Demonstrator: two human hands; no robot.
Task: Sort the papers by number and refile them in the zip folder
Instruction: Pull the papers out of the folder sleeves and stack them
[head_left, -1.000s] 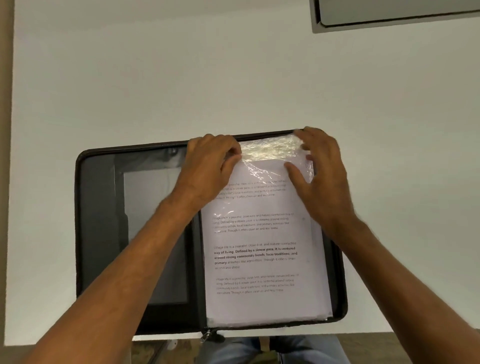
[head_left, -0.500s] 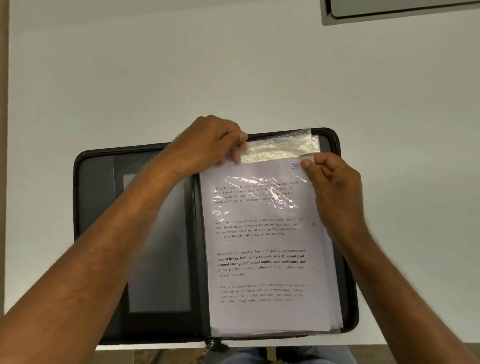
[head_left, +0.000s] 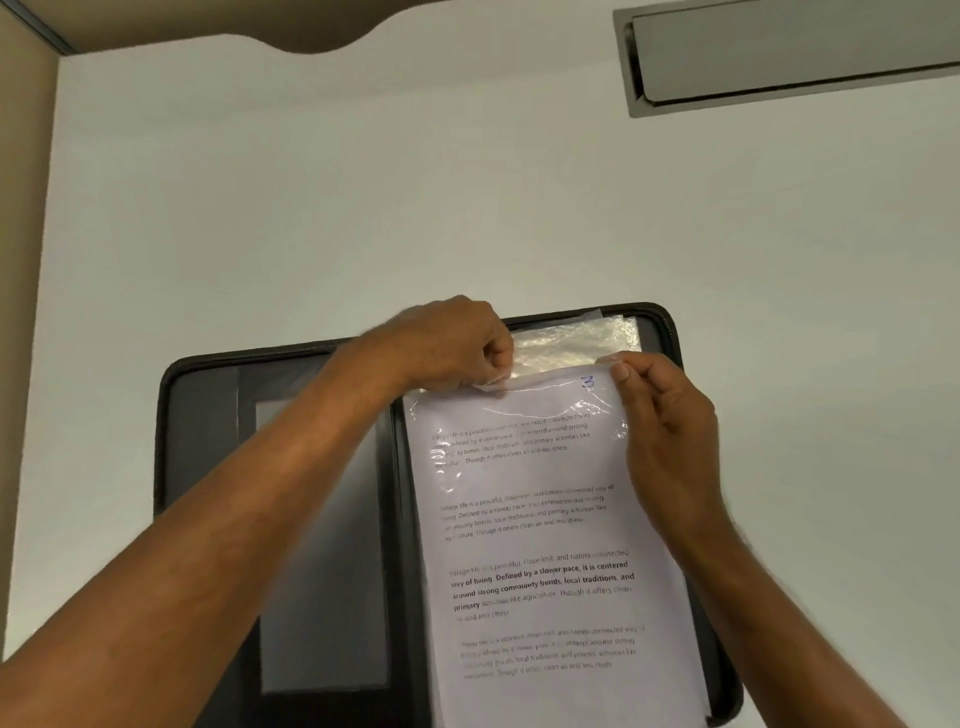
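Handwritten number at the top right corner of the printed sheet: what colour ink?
Blue ink, on the white printed sheet; seen in the head view.

One view only, head-worn, wide-angle. We look forward and steeply down, close over our left hand (head_left: 457, 343) and right hand (head_left: 670, 431). Beyond the grips lies white table (head_left: 467, 197); the frame cuts the zip folder (head_left: 208, 441) nearest us.

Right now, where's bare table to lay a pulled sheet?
Free: white table beyond the zip folder, below the metal slot; also right of the folder. Crowded: folder's right half, where left hand and right hand pinch the paper.
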